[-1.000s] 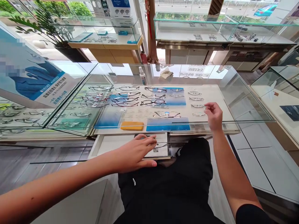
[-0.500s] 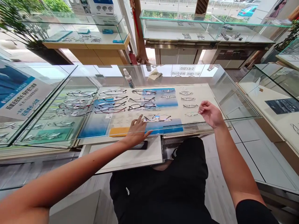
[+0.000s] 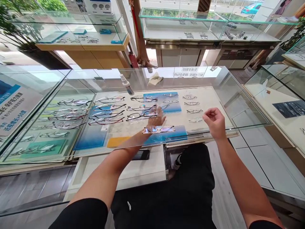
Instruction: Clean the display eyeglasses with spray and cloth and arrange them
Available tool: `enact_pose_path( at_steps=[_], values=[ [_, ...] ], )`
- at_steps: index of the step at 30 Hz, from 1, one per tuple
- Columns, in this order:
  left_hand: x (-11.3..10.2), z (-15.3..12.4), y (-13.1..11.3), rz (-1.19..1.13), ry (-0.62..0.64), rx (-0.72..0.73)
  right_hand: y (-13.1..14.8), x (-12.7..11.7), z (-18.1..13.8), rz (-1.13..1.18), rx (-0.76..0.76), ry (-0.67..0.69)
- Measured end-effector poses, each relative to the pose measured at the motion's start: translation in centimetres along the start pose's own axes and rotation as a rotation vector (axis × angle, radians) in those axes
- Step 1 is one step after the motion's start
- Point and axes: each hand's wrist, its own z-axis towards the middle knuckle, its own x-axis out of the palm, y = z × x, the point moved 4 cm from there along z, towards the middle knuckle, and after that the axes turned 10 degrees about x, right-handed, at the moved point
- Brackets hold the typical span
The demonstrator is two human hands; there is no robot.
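Thin glasses (image 3: 170, 101) lie left-to-right just past our left hand (image 3: 155, 120), farther from our curled right hand (image 3: 215, 121); we can't tell if either grips.

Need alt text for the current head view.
A person's left hand is under a glass display top, among rows of eyeglasses; the right hand is curled toward the right side. A spray bottle stands on the glass; a drawer is open below.
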Motion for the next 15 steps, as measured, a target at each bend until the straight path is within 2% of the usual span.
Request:
enact_pose_path(
  at_steps=[7,11,15],
  values=[
    [2.5,5.5,-2.0,0.095,-0.012,0.170,0.4,0.8,-0.8,-0.140,0.000,-0.002],
    [4.4,6.9,-2.3,0.118,-0.005,0.202,0.5,1.0,-0.9,-0.159,0.013,0.006],
    [5.6,7.2,-2.3,0.114,-0.007,0.209,0.8,1.3,-1.1,-0.177,0.027,0.006]
  ],
)
